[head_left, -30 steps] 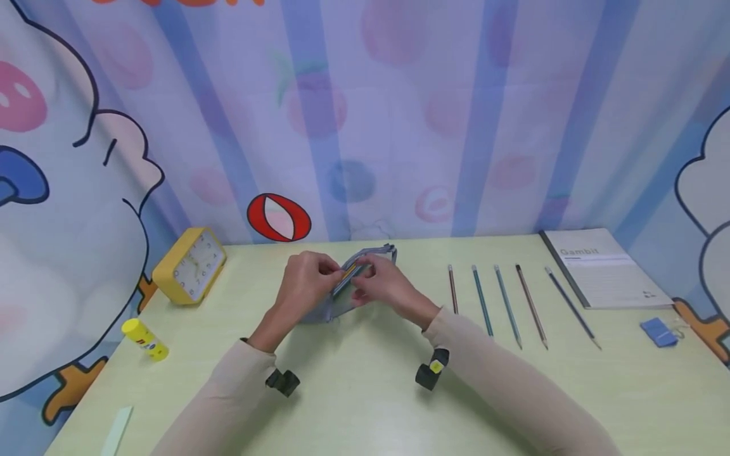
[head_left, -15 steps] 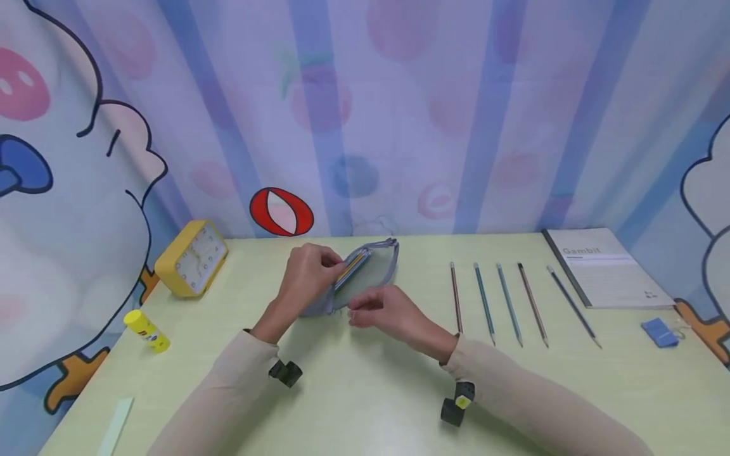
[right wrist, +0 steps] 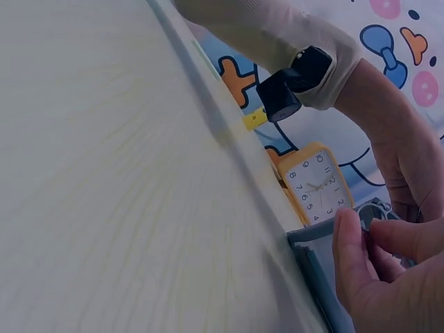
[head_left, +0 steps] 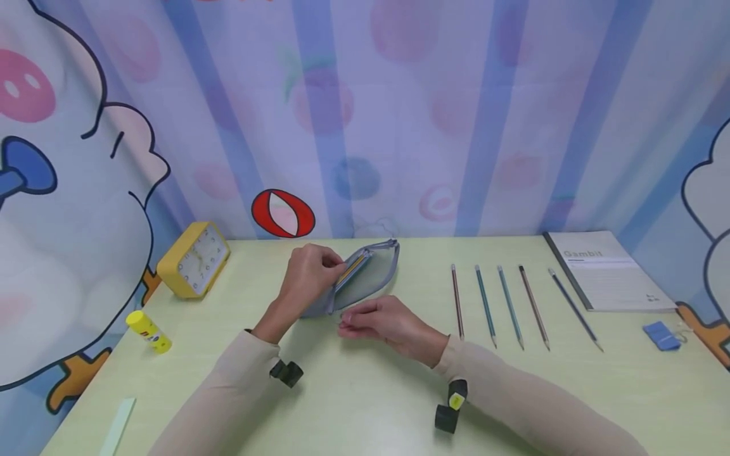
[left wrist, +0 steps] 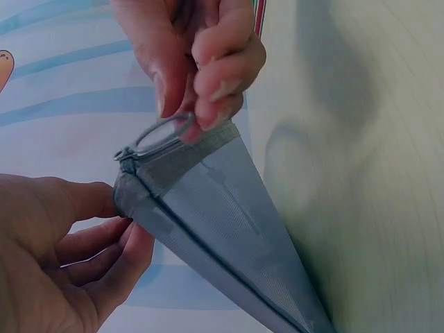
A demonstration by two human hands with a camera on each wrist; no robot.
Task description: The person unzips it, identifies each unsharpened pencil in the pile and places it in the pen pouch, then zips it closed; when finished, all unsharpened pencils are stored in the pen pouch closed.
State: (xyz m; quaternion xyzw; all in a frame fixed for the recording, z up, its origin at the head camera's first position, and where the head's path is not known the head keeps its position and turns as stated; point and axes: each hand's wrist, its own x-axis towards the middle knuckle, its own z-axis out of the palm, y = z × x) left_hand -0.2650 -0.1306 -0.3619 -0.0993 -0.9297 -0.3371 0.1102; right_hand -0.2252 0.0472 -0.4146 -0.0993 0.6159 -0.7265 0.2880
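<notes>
A grey mesh pencil case lies on the pale green table, its zip open, with yellow and orange pencils showing inside. My left hand grips the case's upper edge near the opening. In the left wrist view that hand holds the case's near end. My right hand is at the near end of the case. Its fingertips pinch the metal ring of the zipper pull. In the right wrist view, the right fingers are curled at the case's corner.
Several pencils lie in a row to the right, beside a grey notebook and a small blue clip. A yellow clock, a glue stick and a pale ruler are on the left. A curtain hangs behind.
My right hand has left the case's opening and come toward me to the near end, where it now pinches the zipper ring. The left hand has kept its grip.
</notes>
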